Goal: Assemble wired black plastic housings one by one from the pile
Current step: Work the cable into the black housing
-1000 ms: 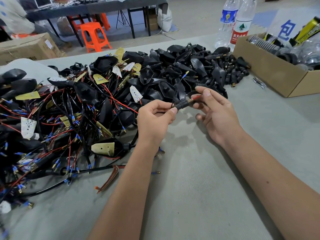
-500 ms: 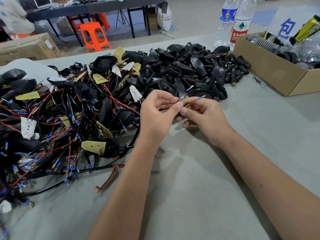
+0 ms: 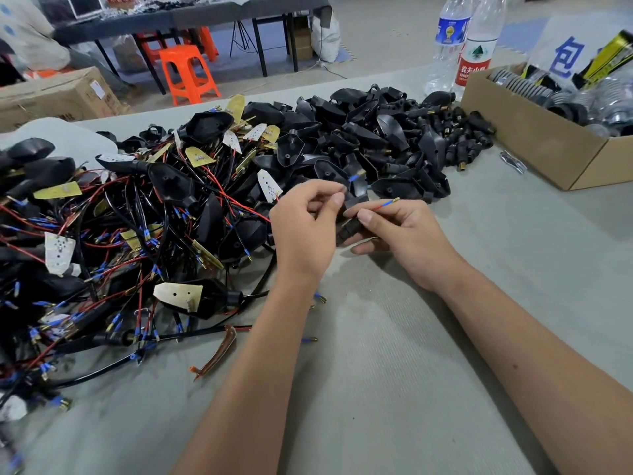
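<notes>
A large pile of black plastic housings covers the far middle of the table, and to the left lies a tangle of wired housings with red and black leads and small circuit boards. My left hand pinches a thin black lead with a blue tip near its fingertips. My right hand grips a small black connector piece and pinches a red wire with a blue sleeve and brass tip that sticks out to the right. Both hands meet just in front of the pile.
A cardboard box of metal and rubber parts stands at the right. Two plastic water bottles stand behind it. An amber lens strip lies near my left forearm. An orange stool and tables stand beyond the table's edge.
My hands stayed together in front of the pile. The black lead's blue tip rose between them, and the red wire now points further right from my right fingers.
</notes>
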Available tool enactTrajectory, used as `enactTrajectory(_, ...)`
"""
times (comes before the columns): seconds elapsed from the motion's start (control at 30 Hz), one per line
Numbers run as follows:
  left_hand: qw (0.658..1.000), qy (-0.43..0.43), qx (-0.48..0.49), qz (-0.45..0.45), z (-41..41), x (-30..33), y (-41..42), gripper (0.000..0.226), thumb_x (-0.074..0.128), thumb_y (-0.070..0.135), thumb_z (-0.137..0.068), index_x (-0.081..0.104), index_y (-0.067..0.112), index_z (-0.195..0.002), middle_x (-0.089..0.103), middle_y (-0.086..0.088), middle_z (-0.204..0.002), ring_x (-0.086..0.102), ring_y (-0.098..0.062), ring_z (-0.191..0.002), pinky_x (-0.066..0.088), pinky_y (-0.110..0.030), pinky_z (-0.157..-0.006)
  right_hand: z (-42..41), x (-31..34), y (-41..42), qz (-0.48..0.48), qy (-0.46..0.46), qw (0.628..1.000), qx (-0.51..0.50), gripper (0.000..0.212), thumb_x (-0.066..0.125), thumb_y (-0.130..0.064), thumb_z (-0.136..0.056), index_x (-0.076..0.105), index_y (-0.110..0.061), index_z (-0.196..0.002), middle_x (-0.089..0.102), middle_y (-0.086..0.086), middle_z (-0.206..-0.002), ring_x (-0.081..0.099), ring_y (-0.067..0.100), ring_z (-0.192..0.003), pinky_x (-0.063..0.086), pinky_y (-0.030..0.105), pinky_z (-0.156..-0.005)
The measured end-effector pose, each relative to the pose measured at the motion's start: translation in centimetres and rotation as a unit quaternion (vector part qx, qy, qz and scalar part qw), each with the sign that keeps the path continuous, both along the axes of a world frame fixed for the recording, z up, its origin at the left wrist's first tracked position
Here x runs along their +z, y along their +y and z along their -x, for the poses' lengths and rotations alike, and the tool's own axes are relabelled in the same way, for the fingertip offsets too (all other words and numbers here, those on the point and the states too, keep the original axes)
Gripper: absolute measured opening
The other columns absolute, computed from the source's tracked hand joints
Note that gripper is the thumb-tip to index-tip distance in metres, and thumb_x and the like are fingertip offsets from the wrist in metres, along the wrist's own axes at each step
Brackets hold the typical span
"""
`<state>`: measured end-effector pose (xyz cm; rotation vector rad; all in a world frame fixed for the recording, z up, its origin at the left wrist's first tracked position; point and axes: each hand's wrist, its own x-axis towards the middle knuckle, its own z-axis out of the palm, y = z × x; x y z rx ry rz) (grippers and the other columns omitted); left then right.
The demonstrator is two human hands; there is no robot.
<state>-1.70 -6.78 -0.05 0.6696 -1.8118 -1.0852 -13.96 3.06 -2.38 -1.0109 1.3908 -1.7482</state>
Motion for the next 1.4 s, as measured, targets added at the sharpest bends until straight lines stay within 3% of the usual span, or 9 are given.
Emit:
enactTrajectory(0.13, 0.997, 0.019, 0.005, -0.074, -0.8, 0.4, -1.0, 0.053, 0.048, -0.014, -0.093, 0.068, 0.023, -0.125, 0.073, 0.000, -0.097, 0.060, -0.010, -0.068, 0.051, -0.027, -0.067, 0.1, 0.0, -0.1, 0.002, -0.026, 0.999, -0.018, 0.020, 0.052, -0.002, -0.105, 0.073, -0.002, -0.102, 0.078, 0.009, -0.087, 0.078, 0.024, -0.077, 0.063, 0.026, -0.067)
enactTrajectory(0.27, 0.997, 0.035, 0.015, -0.061, -1.6, 0.6, -1.2, 0.034, 0.053, -0.002, -0.101, 0.068, 0.012, -0.129, 0.075, 0.001, -0.089, 0.060, -0.008, -0.065, 0.053, -0.024, -0.062, 0.2, 0.0, -0.1, 0.012, -0.064, 0.997, -0.034, 0.021, 0.053, -0.003, -0.105, 0.073, -0.002, -0.101, 0.078, 0.016, -0.092, 0.077, 0.026, -0.078, 0.061, 0.024, -0.066)
enactTrajectory(0.53, 0.996, 0.041, 0.004, -0.077, -2.3, 0.6, -1.7, 0.009, 0.055, 0.004, -0.103, 0.061, 0.008, -0.109, 0.078, -0.002, -0.080, 0.067, -0.010, -0.069, 0.053, -0.022, -0.066, 0.5, 0.2, -0.2, 0.010, -0.108, 0.991, -0.078, 0.021, 0.052, -0.005, -0.106, 0.070, 0.003, -0.104, 0.076, 0.020, -0.097, 0.074, 0.027, -0.078, 0.061, 0.024, -0.067)
enactTrajectory(0.63, 0.989, 0.049, -0.022, -0.137, -1.6, 0.5, -1.1, 0.015, 0.051, 0.009, -0.106, 0.063, 0.012, -0.098, 0.077, -0.001, -0.078, 0.073, -0.013, -0.075, 0.060, -0.027, -0.071, 0.4, 0.3, -0.3, 0.004, -0.113, 0.990, -0.083, 0.021, 0.051, -0.006, -0.106, 0.069, 0.005, -0.105, 0.073, 0.021, -0.099, 0.073, 0.025, -0.074, 0.061, 0.024, -0.066)
enactTrajectory(0.73, 0.985, 0.045, -0.034, -0.166, -0.5, 0.1, 0.2, 0.016, 0.047, 0.012, -0.108, 0.058, 0.014, -0.096, 0.073, -0.004, -0.073, 0.072, -0.020, -0.065, 0.060, -0.029, -0.061, 0.4, 0.3, -0.2, -0.004, -0.095, 0.992, -0.081, 0.022, 0.049, -0.007, -0.107, 0.069, 0.002, -0.103, 0.068, 0.021, -0.097, 0.067, 0.022, -0.072, 0.060, 0.025, -0.065)
enactTrajectory(1.0, 0.990, 0.027, 0.007, -0.139, 0.2, -0.8, 0.5, 0.018, 0.047, 0.014, -0.108, 0.056, 0.016, -0.093, 0.056, 0.004, -0.061, 0.060, -0.020, -0.051, 0.054, -0.032, -0.049, 0.4, 0.3, -0.1, -0.010, -0.079, 0.992, -0.098, 0.025, 0.049, -0.012, -0.108, 0.071, -0.002, -0.100, 0.071, 0.019, -0.090, 0.066, 0.025, -0.074, 0.055, 0.026, -0.062)
enactTrajectory(1.13, 0.993, 0.006, 0.000, -0.121, 0.0, -0.8, 0.4, 0.015, 0.051, 0.012, -0.107, 0.061, 0.007, -0.096, 0.055, 0.004, -0.058, 0.050, -0.017, -0.050, 0.047, -0.035, -0.054, 0.4, 0.3, -0.2, 0.002, -0.093, 0.988, -0.121, 0.026, 0.049, -0.011, -0.108, 0.072, -0.003, -0.098, 0.071, 0.015, -0.084, 0.065, 0.019, -0.067, 0.054, 0.026, -0.060)
enactTrajectory(1.27, 0.997, -0.069, -0.003, -0.029, -0.9, -0.6, -0.6, 0.015, 0.062, 0.012, -0.099, 0.072, 0.011, -0.087, 0.065, 0.000, -0.059, 0.062, -0.019, -0.056, 0.057, -0.043, -0.066, 0.6, 0.4, -0.1, 0.021, -0.125, 0.982, -0.140, 0.028, 0.046, -0.009, -0.109, 0.070, -0.002, -0.096, 0.072, 0.008, -0.077, 0.064, 0.014, -0.061, 0.054, 0.023, -0.059)
enactTrajectory(1.4, 0.987, -0.140, -0.041, 0.069, -1.3, -0.3, -0.5, 0.012, 0.073, 0.004, -0.087, 0.081, 0.011, -0.082, 0.064, 0.006, -0.061, 0.053, -0.005, -0.056, 0.042, -0.019, -0.058, 0.7, 0.5, -0.1, 0.023, -0.131, 0.979, -0.152, 0.029, 0.045, -0.010, -0.109, 0.070, -0.002, -0.096, 0.070, 0.010, -0.079, 0.065, 0.012, -0.059, 0.056, 0.021, -0.060)
